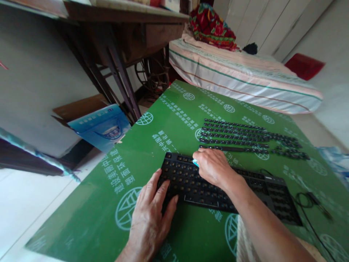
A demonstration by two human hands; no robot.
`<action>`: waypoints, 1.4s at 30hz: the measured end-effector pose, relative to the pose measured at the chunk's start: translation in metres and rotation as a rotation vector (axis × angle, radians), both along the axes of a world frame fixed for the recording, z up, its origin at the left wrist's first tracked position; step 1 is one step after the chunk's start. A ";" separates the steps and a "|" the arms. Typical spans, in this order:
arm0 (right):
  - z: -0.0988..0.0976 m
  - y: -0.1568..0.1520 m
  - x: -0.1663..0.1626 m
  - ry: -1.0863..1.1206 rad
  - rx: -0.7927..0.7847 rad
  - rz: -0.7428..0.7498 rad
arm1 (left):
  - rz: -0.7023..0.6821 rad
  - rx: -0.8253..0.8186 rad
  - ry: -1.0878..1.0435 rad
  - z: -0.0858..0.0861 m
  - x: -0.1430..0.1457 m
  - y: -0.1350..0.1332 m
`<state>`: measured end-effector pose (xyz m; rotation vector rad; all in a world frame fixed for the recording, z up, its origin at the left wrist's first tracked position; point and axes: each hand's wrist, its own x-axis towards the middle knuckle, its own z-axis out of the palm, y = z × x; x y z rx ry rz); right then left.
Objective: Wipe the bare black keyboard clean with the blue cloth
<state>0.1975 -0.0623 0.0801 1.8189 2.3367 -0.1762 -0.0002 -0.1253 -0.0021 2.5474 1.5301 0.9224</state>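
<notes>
A black keyboard [188, 182] with its keycaps off lies on the green tabletop [152, 145], its bare key sockets showing. My left hand [149, 211] rests at its left end, fingers apart, fingertips touching the edge and corner. Over the upper left part of the board, my right hand [214, 165] is closed on a small light-blue object [195, 162]; most of it is hidden by the fingers, so its kind is unclear. Behind the keyboard, black keycaps [231, 134] lie in several long rows, with more keycaps [290, 151] to the right.
The keyboard's cable [305, 200] coils at the right of the table. Beyond the table stands a bed [245, 76] with a red floral cloth [212, 27]. To the left are a wooden sewing-machine table [128, 40] and a blue bag [100, 125].
</notes>
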 end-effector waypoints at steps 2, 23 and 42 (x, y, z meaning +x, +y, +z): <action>0.002 0.002 -0.002 -0.040 -0.029 -0.006 | 0.001 -0.001 -0.004 0.000 0.000 0.000; -0.005 0.007 -0.028 0.046 0.060 -0.019 | -0.007 -0.007 0.000 -0.005 -0.005 0.003; 0.001 -0.002 -0.007 0.176 0.105 -0.103 | -0.105 -0.058 0.125 -0.008 -0.011 0.019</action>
